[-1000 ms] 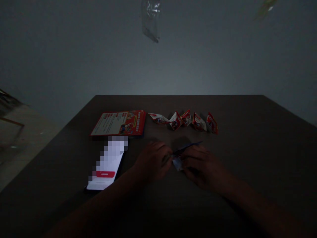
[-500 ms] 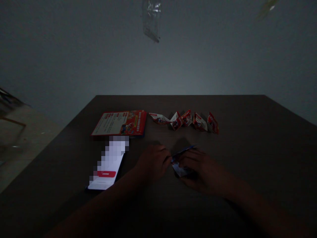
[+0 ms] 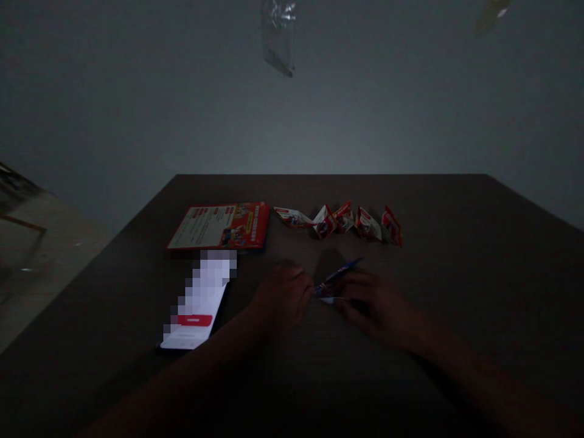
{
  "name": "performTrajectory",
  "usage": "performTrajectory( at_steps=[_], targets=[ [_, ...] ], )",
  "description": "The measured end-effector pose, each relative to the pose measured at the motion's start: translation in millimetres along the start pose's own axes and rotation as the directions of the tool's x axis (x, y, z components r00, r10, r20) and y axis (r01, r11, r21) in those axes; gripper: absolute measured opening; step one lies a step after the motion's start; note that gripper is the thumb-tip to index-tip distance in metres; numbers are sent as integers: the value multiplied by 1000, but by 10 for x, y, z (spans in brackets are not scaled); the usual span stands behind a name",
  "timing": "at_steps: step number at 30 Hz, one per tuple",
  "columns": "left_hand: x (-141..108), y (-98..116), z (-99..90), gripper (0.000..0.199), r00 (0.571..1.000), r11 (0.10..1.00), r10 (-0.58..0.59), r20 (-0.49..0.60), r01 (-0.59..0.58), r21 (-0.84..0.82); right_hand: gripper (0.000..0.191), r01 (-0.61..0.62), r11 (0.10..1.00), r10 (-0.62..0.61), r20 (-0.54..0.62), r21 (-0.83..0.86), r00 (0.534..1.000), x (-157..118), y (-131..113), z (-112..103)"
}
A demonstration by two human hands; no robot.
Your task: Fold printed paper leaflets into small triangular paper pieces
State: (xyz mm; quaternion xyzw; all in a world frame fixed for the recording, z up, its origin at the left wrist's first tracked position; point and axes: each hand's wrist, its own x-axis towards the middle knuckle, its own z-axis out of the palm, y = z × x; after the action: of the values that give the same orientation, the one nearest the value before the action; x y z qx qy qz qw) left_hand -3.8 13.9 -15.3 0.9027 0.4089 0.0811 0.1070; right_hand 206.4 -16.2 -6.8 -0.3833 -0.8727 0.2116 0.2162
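Note:
Between my two hands, just above the dark table (image 3: 274, 389), is a small blue-and-white folded paper piece (image 3: 336, 275), seen almost edge-on. My left hand (image 3: 285, 295) is closed on its left end, the fingertips pinched together. On its right side my right hand (image 3: 378, 304) grips it, fingers on the blue flap and thumb by the pale lower flap. The two flaps stand apart in a narrow V. Dim light hides the exact finger contact.
Several crumpled red-and-white folded papers (image 3: 325, 222) form a row behind my hands. At the left lie a red booklet stack (image 3: 249, 228) and a lit phone (image 3: 201, 334) with a blurred screen. A wall (image 3: 365, 109) bounds the far edge; a clear plastic pouch (image 3: 278, 36) hangs there.
The paper piece has turned from showing its pale face to nearly edge-on, its blue flap raised. My right hand has shifted slightly up and right; my left hand has barely moved.

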Motion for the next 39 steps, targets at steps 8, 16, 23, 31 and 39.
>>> performTrajectory(
  at_steps=[8,16,23,31,39],
  targets=[
    [9,14,-19,19,1000,1000,2,21,-2,5,13,-164,986,165,-79,20,983,23,56,26],
    [1,20,-32,18,999,999,-16,-30,15,-32,20,-343,939,344,-105,32,933,53,92,32],
    [-87,277,18,29,991,997,76,-106,-79,-27,20,-396,918,393,-138,2,909,62,137,25],
    [-112,406,89,38,994,995,97,-54,-96,20,20,-429,903,424,-142,-9,894,79,126,3],
    [-109,395,81,38,995,996,85,-54,-85,-9,25,-502,862,499,-51,-76,865,80,57,-16]
  ],
)
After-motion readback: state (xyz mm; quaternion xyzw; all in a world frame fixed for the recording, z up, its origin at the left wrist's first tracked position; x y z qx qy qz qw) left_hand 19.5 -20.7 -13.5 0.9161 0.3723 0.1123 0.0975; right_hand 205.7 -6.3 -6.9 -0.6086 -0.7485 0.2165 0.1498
